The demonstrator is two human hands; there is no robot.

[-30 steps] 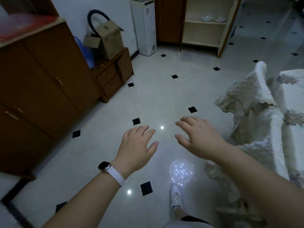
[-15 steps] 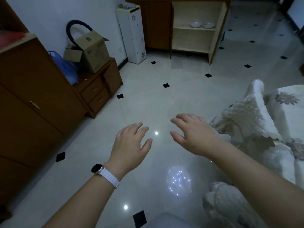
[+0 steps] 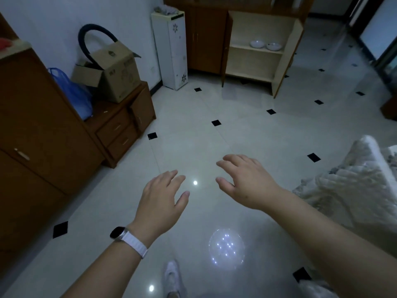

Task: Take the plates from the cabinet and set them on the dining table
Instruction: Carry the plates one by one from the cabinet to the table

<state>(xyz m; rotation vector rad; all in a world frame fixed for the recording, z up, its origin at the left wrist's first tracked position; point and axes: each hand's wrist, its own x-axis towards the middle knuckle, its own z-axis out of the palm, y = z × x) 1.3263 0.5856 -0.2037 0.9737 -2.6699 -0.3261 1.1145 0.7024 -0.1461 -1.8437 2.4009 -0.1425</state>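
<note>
Closer to the cabinet (image 3: 255, 61); both hands (image 3: 160, 203) outstretched, empty.

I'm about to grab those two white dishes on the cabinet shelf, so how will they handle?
The two dishes look glazed and smooth, so probably rigid, breakable and a bit slippery. They seem shallow and wide, unlikely to tip. Both hands, left and right, are empty, so one each could work.
</note>
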